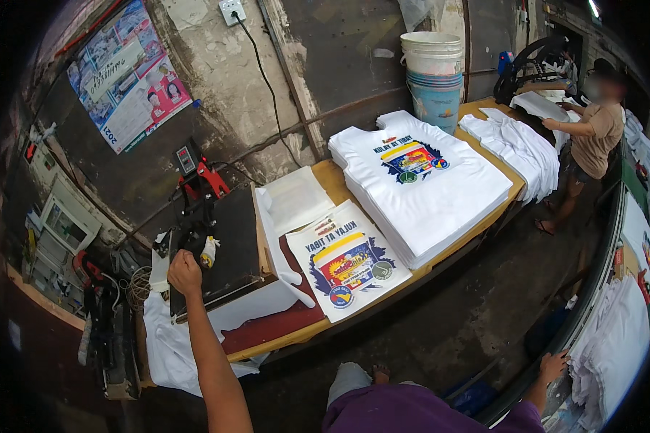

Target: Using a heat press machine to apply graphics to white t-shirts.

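Note:
My left hand (pixel 186 273) is closed in a fist at the front of a heat press (pixel 227 249), apparently round its handle, which the fingers hide. The press has a wide black top plate and a red-and-black control box (pixel 186 160). White cloth (pixel 170 343) hangs out below its near left side. Beside the press lie transfer sheets (pixel 354 260), the top one bearing a mirrored colour print. Farther right rises a thick stack of white printed shirts (pixel 426 187). Over at the lower right, my right hand (pixel 554 366) rests on a dark edge, fingers stretched out, near piled white shirts (pixel 614 346).
Nested buckets (pixel 433 79) stand behind the shirt stack. More white shirts (pixel 516 148) drape over the table's far end. A person (pixel 599 130) there holds a pale sheet. A cord (pixel 274 94) runs down the wall. Coiled cable (pixel 139 287) lies left of the press.

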Tool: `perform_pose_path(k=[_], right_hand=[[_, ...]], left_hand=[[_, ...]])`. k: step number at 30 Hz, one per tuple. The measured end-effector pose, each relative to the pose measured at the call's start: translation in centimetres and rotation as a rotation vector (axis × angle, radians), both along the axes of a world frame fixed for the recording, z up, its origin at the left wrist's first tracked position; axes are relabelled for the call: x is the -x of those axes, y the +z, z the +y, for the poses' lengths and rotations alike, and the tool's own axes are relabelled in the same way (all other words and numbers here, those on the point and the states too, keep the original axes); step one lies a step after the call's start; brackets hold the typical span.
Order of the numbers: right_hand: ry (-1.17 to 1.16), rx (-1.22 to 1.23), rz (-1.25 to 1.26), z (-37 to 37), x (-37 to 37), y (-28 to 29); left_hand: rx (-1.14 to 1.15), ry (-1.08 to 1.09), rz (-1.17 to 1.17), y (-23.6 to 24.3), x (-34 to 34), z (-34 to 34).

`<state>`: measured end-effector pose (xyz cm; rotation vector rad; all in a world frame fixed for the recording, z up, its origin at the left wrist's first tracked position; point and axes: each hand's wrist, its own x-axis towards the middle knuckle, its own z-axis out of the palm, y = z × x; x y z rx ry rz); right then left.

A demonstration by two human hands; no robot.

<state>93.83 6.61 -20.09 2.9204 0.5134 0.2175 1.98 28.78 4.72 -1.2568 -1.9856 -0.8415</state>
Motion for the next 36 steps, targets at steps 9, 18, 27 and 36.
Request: perform_pose_path(k=[9,18,27,36], right_hand=[[-0.007,0.004,0.016,0.2,0.5,0.5],[-0.014,0.042,-0.024,0.2,0.5,0.5],[-0.017,0.024,0.014,0.5,0.7,1.0],[0.002,0.002,0.015,0.4,0.8,0.9]], left_hand=[[-0.003,0.004,0.024,0.1,-0.1,-0.1],[-0.019,-0.008,0.03,0.0,0.1,-0.1],[-0.041,-0.001,0.035,-0.1,0.2,0.0],[-0.044,0.002,0.027,0.2,-0.3,-0.2]])
